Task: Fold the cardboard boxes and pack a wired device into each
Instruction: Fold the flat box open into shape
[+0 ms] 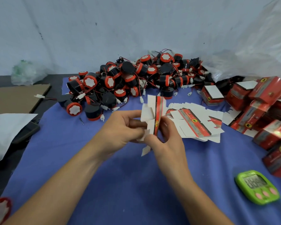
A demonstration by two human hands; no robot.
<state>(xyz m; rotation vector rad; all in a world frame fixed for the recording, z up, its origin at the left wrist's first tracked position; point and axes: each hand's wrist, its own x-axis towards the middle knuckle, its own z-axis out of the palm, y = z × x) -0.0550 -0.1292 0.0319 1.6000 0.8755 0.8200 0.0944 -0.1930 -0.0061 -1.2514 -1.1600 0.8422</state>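
Left hand [125, 125] and right hand [165, 135] both pinching a half-folded red-and-white cardboard box [154, 116] above the blue cloth [120, 176], flat box blanks [195, 122] just right, heap of black-and-red wired devices [133, 78] behind, folded boxes [263, 111] far right, green timer [257, 187] near right.

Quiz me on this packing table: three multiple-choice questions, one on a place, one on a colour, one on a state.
1. Where does the green timer lie?
A. at the far left
B. at the near right, on the cloth
C. at the far middle

2. What colour is the cloth?
A. blue
B. yellow
C. white

3. How is the held carton?
A. closed and sealed
B. lying flat, unfolded
C. partly folded, flaps open

Answers:
1 B: it lies on the cloth beside the right forearm.
2 A: blue shows around both arms.
3 C: the left hand and right hand grip it, with white flaps sticking out.
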